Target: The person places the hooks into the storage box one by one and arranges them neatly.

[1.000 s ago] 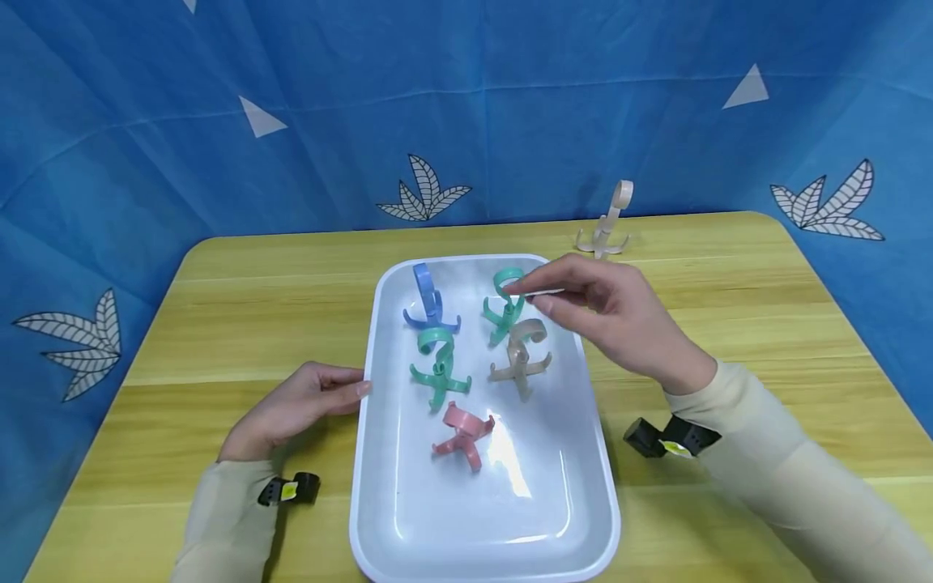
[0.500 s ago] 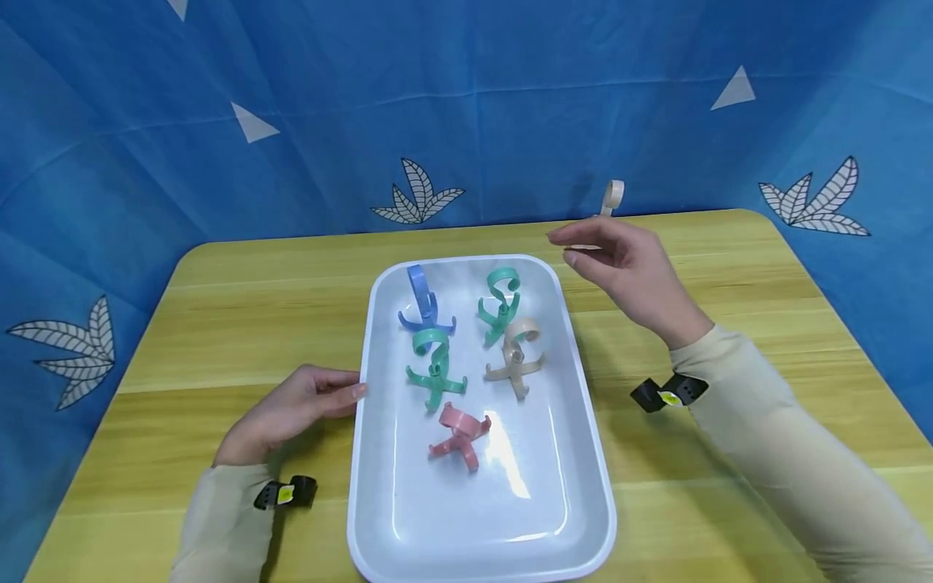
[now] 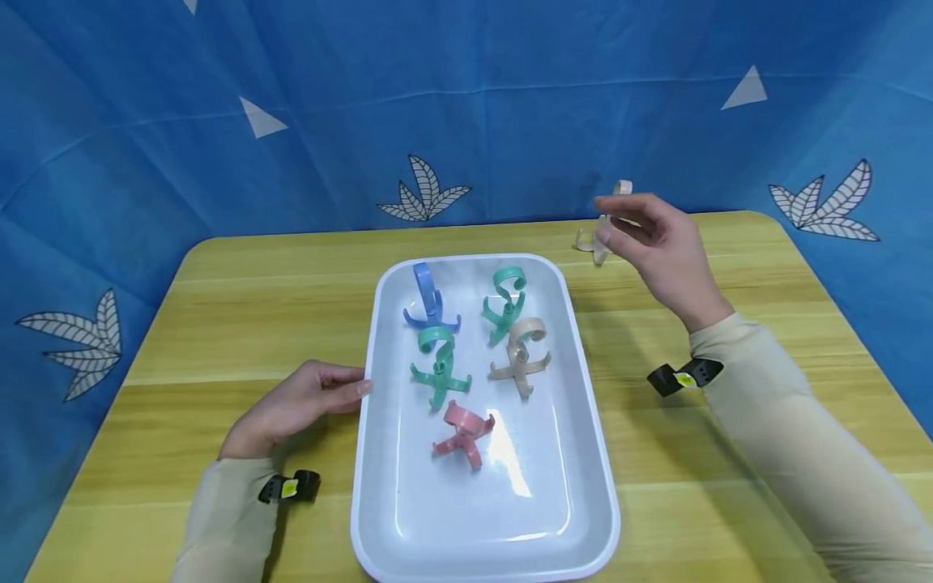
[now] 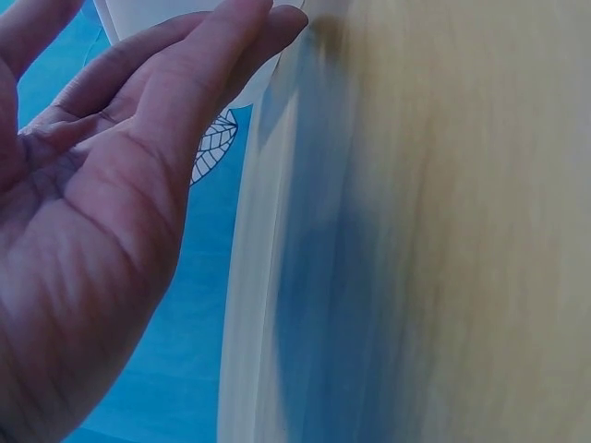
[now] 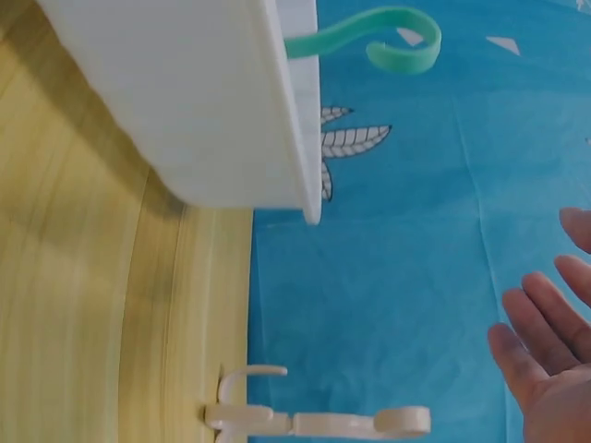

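Note:
My left hand [image 3: 309, 405] holds the left rim of a white tray [image 3: 484, 526], thumb over the edge and fingers below it. In the left wrist view its fingers [image 4: 203, 74] stretch toward the tray. My right hand [image 3: 663, 247] hovers by a beige multi-claw hanging hook [image 3: 601, 243] on the table's back right. A gap shows between that hand [image 5: 554, 341] and the beige hook [image 5: 337, 424] in the right wrist view; its fingers are loosely bent around nothing. Inside the tray stand a blue hook [image 3: 430, 304], two green hooks, a grey-beige hook [image 3: 519, 360] and a pink hook [image 3: 465, 433].
The tray lies lengthwise on a wooden table [image 3: 277, 316], its hooks in the far half and middle. A blue patterned cloth [image 3: 510, 146] hangs behind the table's back edge. The beige hook stands near that edge, with its curled top overlapping the cloth in the head view.
My right hand has moved from over the tray's upper right, beside the green hook, back and right to the beige hook. My left hand keeps its place at the tray's rim.

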Demonstrator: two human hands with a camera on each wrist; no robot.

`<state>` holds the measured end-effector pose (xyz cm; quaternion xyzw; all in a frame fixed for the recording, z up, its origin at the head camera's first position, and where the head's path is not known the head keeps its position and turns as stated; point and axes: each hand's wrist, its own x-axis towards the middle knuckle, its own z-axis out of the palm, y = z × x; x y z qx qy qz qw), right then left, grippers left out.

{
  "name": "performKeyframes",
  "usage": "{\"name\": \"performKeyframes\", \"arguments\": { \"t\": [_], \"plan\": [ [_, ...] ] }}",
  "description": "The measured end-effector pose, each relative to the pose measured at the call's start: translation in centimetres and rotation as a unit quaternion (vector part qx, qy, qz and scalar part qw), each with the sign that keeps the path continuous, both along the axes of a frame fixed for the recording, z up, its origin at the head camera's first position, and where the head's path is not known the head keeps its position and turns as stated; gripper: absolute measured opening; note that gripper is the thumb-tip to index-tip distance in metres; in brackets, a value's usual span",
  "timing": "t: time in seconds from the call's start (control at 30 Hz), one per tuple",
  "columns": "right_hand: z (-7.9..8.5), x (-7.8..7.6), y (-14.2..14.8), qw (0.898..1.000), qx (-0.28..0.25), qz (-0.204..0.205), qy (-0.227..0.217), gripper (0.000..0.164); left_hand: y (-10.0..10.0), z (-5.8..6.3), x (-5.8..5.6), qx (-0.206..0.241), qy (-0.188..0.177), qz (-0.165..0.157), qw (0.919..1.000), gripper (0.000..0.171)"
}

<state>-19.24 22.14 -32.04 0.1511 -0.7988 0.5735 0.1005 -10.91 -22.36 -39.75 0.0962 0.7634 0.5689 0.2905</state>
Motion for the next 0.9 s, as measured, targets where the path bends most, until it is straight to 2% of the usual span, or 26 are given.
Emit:
{"name": "performKeyframes", "arguments": {
  "t": [0.2, 0.67, 0.9],
  "plan": [
    [-0.6, -1.0, 0.9, 0.999, -0.007, -0.032, 0.016, 0.039, 0.1, 0.1, 0.0, 0.002, 0.000, 0.001, 1.0000, 0.046],
    [-1.6, -3.1, 2.4, 0.996, -0.022, -0.082, -0.007, 0.043, -0.1, 0.1, 0.0, 0.005, 0.009, -0.010, 0.9999, 0.044],
    [-1.9, -4.0, 2.7, 0.996, -0.022, -0.088, -0.026, 0.046, -0.1, 0.1, 0.0, 0.005, 0.006, -0.008, 0.9999, 0.044]
  ]
}}
